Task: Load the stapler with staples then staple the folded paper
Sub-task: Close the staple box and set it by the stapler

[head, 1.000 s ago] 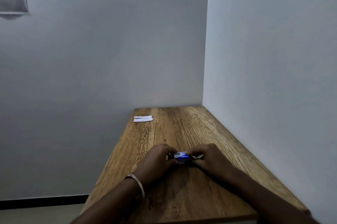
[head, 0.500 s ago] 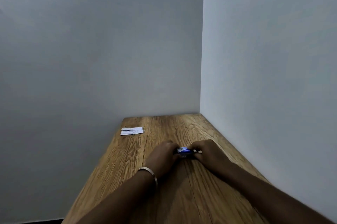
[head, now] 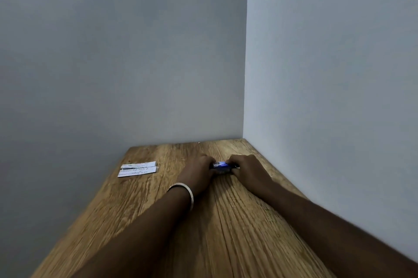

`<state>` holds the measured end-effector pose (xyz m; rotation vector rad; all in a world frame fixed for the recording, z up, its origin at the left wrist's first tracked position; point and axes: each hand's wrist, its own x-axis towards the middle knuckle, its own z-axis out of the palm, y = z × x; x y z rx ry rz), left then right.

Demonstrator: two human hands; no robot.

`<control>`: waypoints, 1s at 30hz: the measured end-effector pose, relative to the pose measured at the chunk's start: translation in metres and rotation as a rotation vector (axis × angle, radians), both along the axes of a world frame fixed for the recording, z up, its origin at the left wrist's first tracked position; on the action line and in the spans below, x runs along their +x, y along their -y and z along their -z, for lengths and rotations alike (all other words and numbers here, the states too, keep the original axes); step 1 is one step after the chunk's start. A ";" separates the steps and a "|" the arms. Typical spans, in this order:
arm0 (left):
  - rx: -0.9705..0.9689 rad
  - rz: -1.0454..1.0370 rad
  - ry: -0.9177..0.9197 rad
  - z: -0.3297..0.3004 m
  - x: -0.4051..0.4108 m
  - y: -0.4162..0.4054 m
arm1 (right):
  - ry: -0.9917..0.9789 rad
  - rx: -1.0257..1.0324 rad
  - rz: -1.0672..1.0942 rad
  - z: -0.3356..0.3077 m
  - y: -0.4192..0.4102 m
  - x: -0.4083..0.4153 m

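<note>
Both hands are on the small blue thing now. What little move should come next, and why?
Probably finish loading: both the left hand and the right hand grip the stapler on the table, while the paper lies apart, untouched.

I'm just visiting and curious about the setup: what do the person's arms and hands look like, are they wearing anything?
Both forearms are bare, with no sleeves, gloves or watch in view. The left hand has a thin, pale metal bangle round its wrist. The right hand and its wrist carry nothing that shows. No rings are visible, though the fingers are largely hidden.
</note>
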<state>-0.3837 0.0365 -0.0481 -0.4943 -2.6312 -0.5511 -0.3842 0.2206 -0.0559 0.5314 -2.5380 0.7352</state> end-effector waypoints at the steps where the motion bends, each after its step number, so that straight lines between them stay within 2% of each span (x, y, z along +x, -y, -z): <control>1: -0.008 -0.004 -0.004 -0.001 -0.008 -0.001 | 0.000 -0.001 0.001 -0.001 0.000 -0.007; 13: -0.032 -0.043 -0.019 0.007 -0.058 -0.009 | -0.004 0.038 0.054 -0.001 0.001 -0.058; 22: -0.032 -0.068 0.022 0.008 -0.057 -0.008 | -0.019 0.046 0.103 0.003 0.005 -0.057; 30: 0.007 -0.116 -0.067 0.012 -0.023 0.001 | -0.026 0.105 0.113 0.006 0.009 -0.031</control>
